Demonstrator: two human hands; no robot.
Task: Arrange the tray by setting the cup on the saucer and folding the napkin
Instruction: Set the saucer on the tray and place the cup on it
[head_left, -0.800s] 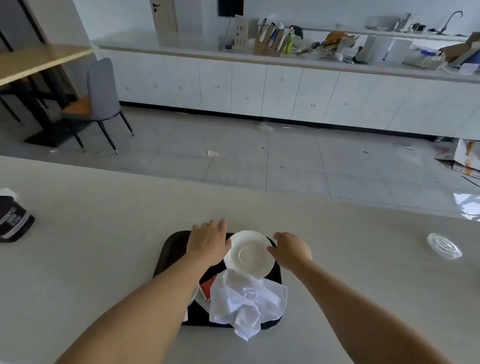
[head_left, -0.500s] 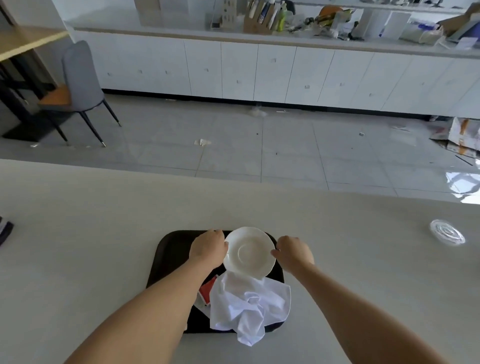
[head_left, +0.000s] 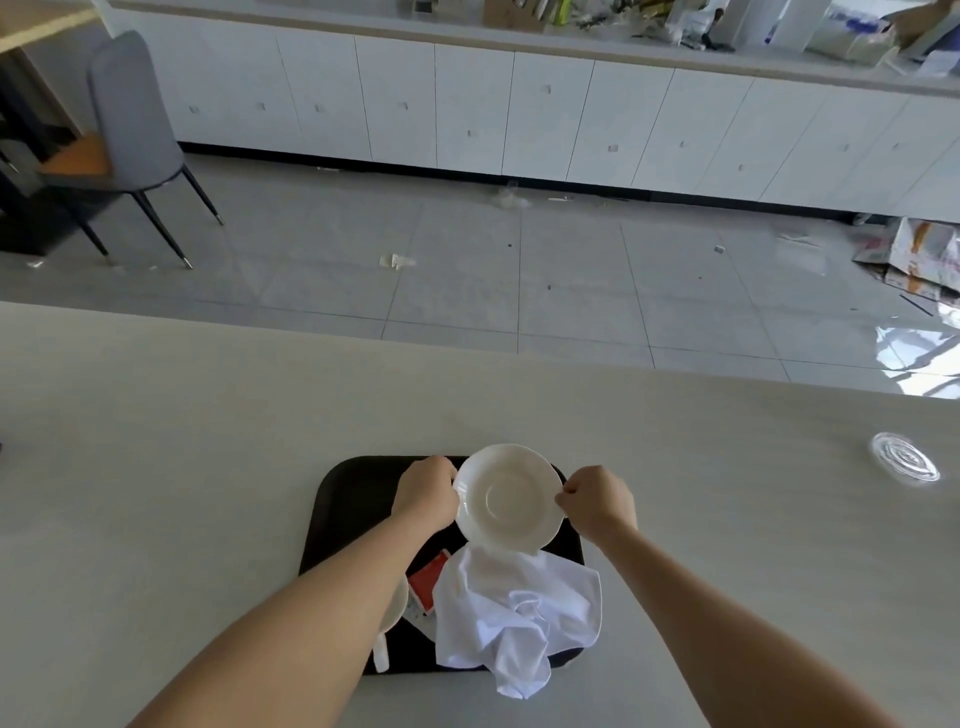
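A white saucer (head_left: 510, 498) is over the far right part of a dark tray (head_left: 353, 499). My left hand (head_left: 427, 492) grips its left rim and my right hand (head_left: 597, 501) pinches its right rim. The saucer looks tilted toward me. A crumpled white napkin (head_left: 514, 613) lies on the tray's near right part and hangs over its front edge. Under my left forearm a white cup (head_left: 396, 607) shows only as a curved edge. A red packet (head_left: 429, 578) lies between the cup and the napkin.
The tray rests on a pale counter (head_left: 182, 467). A clear round lid (head_left: 905, 457) lies at the counter's far right. Beyond the counter are a tiled floor, white cabinets (head_left: 467, 104) and a grey chair (head_left: 130, 130).
Both hands have closed on the saucer's rim, and the saucer has tipped up from the tray. The camera has tilted down, so the dark object at the left has left the view.
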